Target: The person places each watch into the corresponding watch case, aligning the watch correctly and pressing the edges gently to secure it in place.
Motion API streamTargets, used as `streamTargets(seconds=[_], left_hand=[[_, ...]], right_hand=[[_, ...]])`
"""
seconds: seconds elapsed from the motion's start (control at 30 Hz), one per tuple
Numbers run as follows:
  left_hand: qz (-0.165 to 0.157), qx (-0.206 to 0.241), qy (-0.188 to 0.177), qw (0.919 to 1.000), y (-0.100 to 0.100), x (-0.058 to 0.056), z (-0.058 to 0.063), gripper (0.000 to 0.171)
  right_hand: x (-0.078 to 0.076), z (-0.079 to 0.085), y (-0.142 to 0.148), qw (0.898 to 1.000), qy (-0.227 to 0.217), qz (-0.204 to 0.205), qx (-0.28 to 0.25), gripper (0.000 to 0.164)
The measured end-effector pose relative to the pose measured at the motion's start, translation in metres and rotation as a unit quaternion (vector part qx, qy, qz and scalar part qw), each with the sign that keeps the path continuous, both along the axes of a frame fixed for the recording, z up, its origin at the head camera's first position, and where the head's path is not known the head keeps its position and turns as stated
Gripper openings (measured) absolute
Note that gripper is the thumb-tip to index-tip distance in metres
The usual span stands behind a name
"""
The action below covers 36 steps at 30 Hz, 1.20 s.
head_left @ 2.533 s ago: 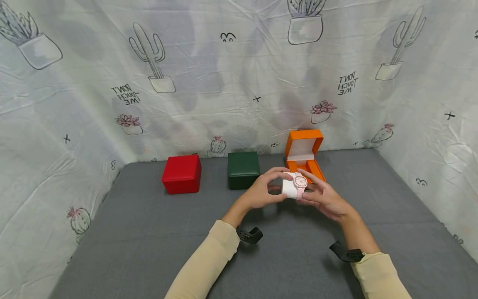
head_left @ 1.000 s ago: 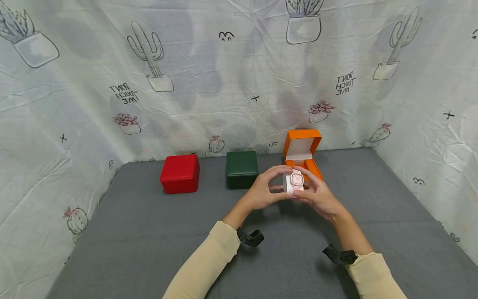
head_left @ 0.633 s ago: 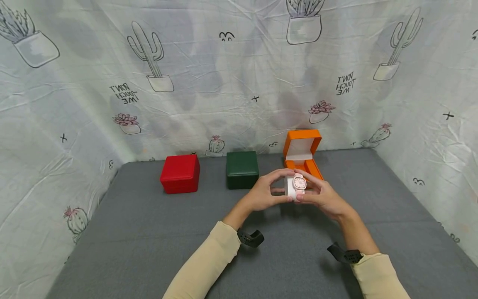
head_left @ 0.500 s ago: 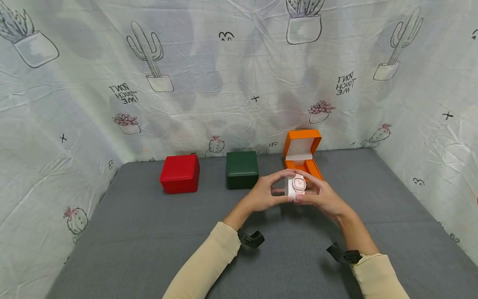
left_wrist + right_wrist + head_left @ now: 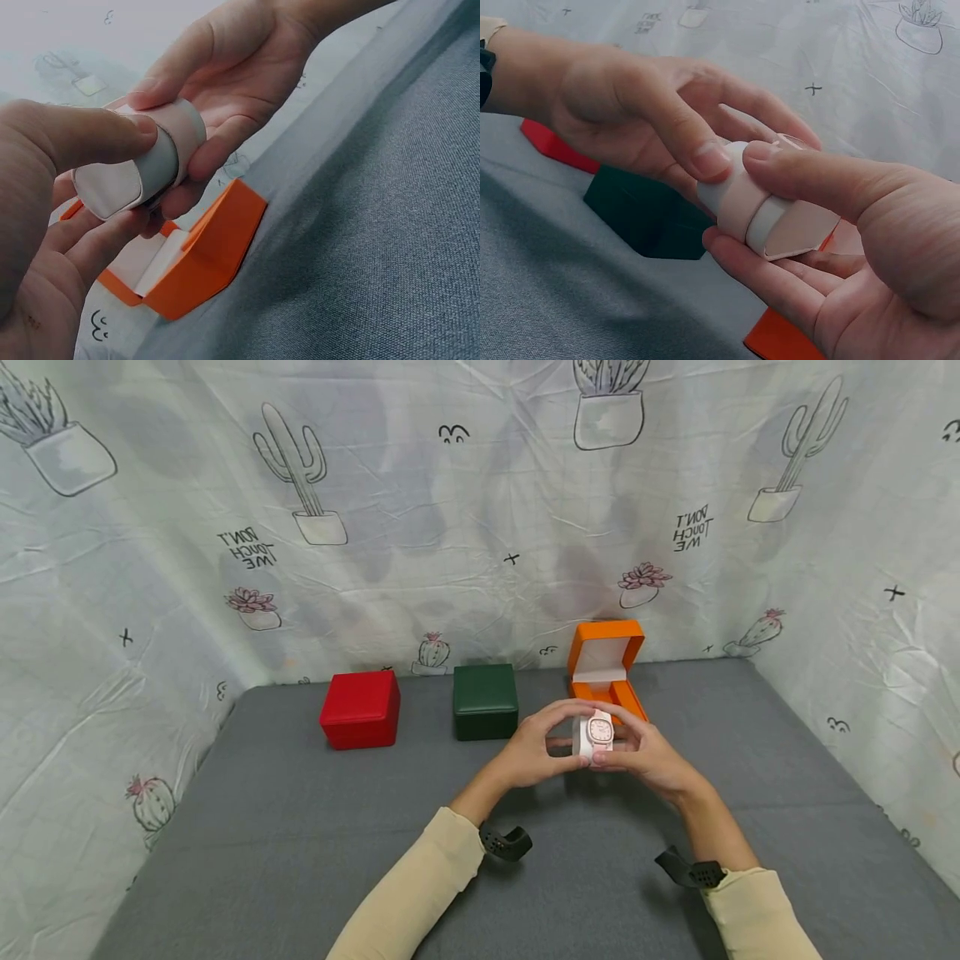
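A grey tabletop (image 5: 300, 860) was backed by a cactus-print cloth (image 5: 420, 510). On it were set a red box (image 5: 360, 710), a green box (image 5: 485, 701) and an open orange box (image 5: 604, 667). Above the tabletop, just before the orange box, a pink watch on a white cushion (image 5: 593, 735) was pinched between the curled fingers of the left hand (image 5: 528, 747) and the right hand (image 5: 648, 758).

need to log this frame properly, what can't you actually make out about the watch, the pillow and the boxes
- Watch dial: too small in the head view to read; both wrist views show only the strap.
- White pillow: mostly covered by the left hand and right hand.
- Orange box base: hidden behind the hands in the head view.
- Red box and green box: lids closed, contents unseen.
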<state>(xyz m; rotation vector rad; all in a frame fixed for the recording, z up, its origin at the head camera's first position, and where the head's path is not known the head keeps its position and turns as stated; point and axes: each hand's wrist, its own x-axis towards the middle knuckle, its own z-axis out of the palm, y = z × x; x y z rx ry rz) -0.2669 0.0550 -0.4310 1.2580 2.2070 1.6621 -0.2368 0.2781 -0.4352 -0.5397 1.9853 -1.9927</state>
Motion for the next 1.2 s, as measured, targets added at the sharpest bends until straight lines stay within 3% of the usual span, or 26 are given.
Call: streamTargets(seconds=[0.33, 0.73, 1.0, 1.2], left_hand=[[0.033, -0.007, 0.033, 0.9989, 0.005, 0.003, 0.0, 0.062], [-0.001, -0.011, 0.022, 0.9997, 0.004, -0.001, -0.003, 0.063], [0.018, -0.001, 0.019, 0.9997, 0.006, 0.001, -0.003, 0.065], [0.044, -0.024, 0.056, 0.9972, 0.006, 0.002, -0.003, 0.065]], right_hand=[[0.001, 0.001, 0.003, 0.999, 0.021, -0.023, 0.013, 0.066], [0.001, -0.002, 0.009, 1.0, 0.019, 0.02, 0.001, 0.069], [0.002, -0.001, 0.009, 1.0, 0.005, -0.004, 0.019, 0.068], [0.001, -0.002, 0.008, 0.999, 0.002, -0.015, 0.04, 0.07]])
